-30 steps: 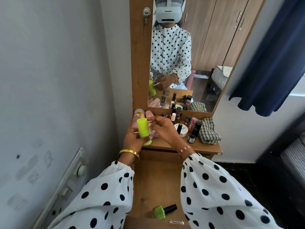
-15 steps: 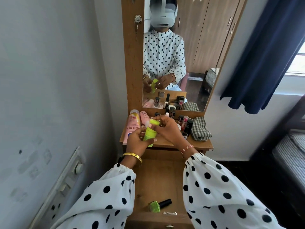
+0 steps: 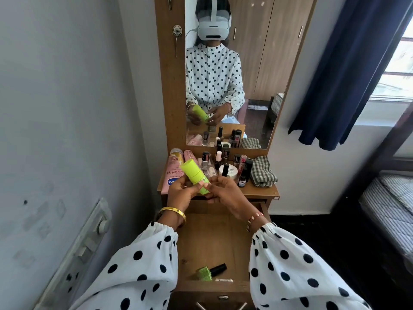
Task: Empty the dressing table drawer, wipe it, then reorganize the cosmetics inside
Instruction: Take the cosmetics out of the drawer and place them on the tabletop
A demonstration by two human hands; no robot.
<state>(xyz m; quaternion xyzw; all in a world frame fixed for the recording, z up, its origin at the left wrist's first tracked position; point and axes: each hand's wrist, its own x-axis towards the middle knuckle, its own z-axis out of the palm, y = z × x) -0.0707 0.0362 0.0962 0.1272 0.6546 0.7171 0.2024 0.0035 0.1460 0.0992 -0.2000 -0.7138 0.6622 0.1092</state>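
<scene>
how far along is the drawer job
Emptying looks done: the drawer is open, holding only a green nail polish and a small clip. In hand: the left hand and right hand hold a green tube. Left: most cosmetics and the cloth sit on top.

I am in a bedroom at home, at my dressing table (image 3: 263, 193). Its tall mirror (image 3: 252, 86) shows wooden wardrobe doors (image 3: 274, 52) behind me. Bottles, tubes and nail polishes (image 3: 220, 161) crowd the top, with a folded checked cloth (image 3: 262, 172) beside them. The drawer (image 3: 214, 242) below stands pulled out. To my right a bed (image 3: 388, 211) with a striped cover sits near a window (image 3: 395, 70) hung with a dark blue curtain (image 3: 348, 70). A switch panel (image 3: 89, 240) is set in the plain wall on my left.
</scene>
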